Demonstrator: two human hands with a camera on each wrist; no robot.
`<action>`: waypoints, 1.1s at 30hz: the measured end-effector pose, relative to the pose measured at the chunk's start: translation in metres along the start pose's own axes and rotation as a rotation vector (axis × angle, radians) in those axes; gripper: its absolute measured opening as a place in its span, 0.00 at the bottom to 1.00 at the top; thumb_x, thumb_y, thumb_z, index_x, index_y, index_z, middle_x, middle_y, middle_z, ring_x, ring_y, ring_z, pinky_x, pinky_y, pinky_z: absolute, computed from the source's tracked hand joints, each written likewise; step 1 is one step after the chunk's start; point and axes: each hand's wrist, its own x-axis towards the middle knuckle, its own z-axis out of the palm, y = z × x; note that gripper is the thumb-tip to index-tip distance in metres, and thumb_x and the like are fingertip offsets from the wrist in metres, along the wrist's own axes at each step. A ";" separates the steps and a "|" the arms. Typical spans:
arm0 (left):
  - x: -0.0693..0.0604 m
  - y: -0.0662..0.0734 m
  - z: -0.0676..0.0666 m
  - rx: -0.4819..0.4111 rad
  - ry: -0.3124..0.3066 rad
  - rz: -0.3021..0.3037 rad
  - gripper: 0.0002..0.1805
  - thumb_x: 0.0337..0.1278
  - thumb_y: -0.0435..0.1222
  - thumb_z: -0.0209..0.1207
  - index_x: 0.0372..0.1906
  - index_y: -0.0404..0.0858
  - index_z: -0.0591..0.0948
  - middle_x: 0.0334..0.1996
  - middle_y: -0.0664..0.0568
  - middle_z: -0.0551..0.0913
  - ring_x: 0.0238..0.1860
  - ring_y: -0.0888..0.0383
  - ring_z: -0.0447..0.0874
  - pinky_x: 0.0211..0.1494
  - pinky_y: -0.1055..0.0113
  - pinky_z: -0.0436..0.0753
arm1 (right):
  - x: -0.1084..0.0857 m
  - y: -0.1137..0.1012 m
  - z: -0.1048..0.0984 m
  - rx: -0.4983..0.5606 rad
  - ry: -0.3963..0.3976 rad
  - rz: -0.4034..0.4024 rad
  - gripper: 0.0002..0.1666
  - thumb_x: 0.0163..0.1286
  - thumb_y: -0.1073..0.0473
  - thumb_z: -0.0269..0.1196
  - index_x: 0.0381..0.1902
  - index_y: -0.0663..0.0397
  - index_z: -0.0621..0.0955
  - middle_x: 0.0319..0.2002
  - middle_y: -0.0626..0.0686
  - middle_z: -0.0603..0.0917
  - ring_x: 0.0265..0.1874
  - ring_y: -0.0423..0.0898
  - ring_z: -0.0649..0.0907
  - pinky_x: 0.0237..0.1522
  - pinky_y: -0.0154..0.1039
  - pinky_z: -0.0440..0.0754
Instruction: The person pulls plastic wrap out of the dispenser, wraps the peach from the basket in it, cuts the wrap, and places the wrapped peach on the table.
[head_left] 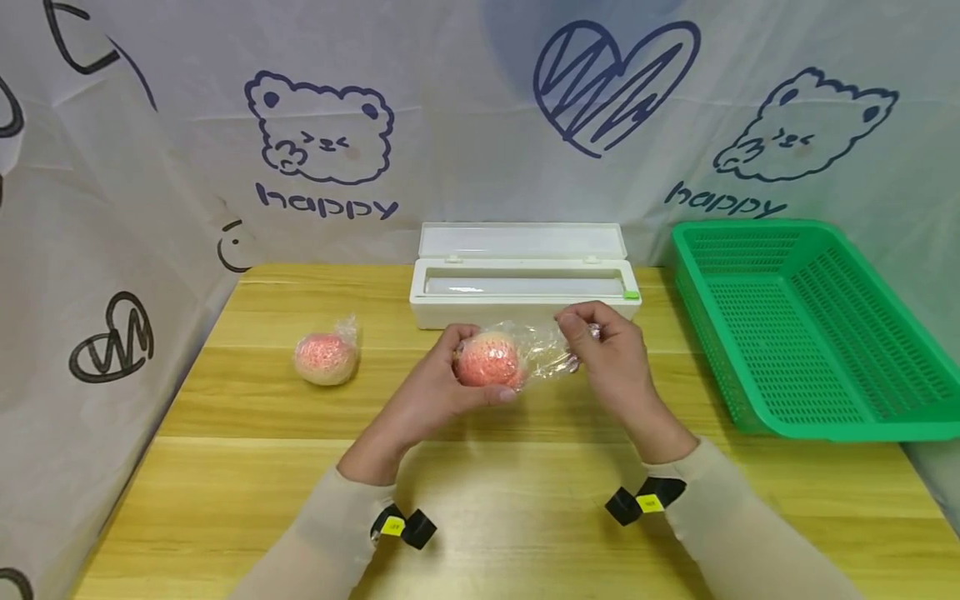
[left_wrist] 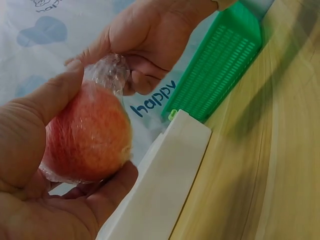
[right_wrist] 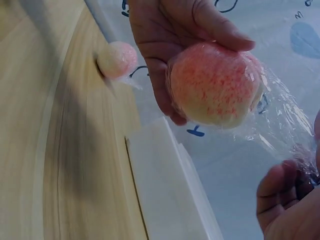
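My left hand (head_left: pixel 438 383) holds a pink and cream peach (head_left: pixel 487 362) above the table, fingers and thumb curled round its sides. Clear plastic wrap (head_left: pixel 546 350) covers this peach and stretches off its right side. The far end of the film is bunched up, and my right hand (head_left: pixel 618 362) pinches it between thumb and fingers. In the right wrist view the film (right_wrist: pixel 285 112) runs taut and creased from the peach (right_wrist: pixel 215 85) to the right fingers. Left of the hands, a second wrapped peach (head_left: pixel 325 358) rests on the table with a tuft of film sticking up.
Behind the hands stands a white plastic wrap dispenser (head_left: pixel 525 316), lid raised, with a green slider (head_left: pixel 631 295) at its right end. A green perforated basket (head_left: pixel 750 400) occupies the right side of the wooden table (head_left: pixel 247 483). Printed cloth (head_left: pixel 465 125) hangs along the back.
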 end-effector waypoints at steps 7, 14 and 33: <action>-0.002 -0.003 0.001 0.036 -0.039 -0.023 0.46 0.49 0.46 0.82 0.69 0.45 0.67 0.60 0.47 0.82 0.57 0.52 0.84 0.62 0.56 0.84 | 0.000 0.000 0.002 -0.013 0.109 -0.090 0.14 0.79 0.62 0.62 0.34 0.68 0.81 0.19 0.41 0.73 0.16 0.35 0.72 0.19 0.29 0.72; -0.001 -0.007 0.001 -0.038 0.000 -0.035 0.45 0.53 0.43 0.80 0.70 0.43 0.65 0.64 0.44 0.79 0.60 0.49 0.83 0.64 0.55 0.84 | -0.003 0.000 -0.005 0.265 0.033 0.065 0.11 0.85 0.54 0.53 0.46 0.54 0.78 0.31 0.48 0.75 0.26 0.41 0.76 0.25 0.33 0.81; 0.000 -0.009 0.006 -0.104 -0.058 0.013 0.37 0.59 0.42 0.75 0.68 0.43 0.68 0.60 0.44 0.80 0.54 0.52 0.84 0.56 0.61 0.85 | -0.006 -0.002 0.014 0.182 -0.027 0.131 0.12 0.81 0.60 0.61 0.52 0.64 0.81 0.31 0.43 0.79 0.25 0.37 0.77 0.27 0.30 0.79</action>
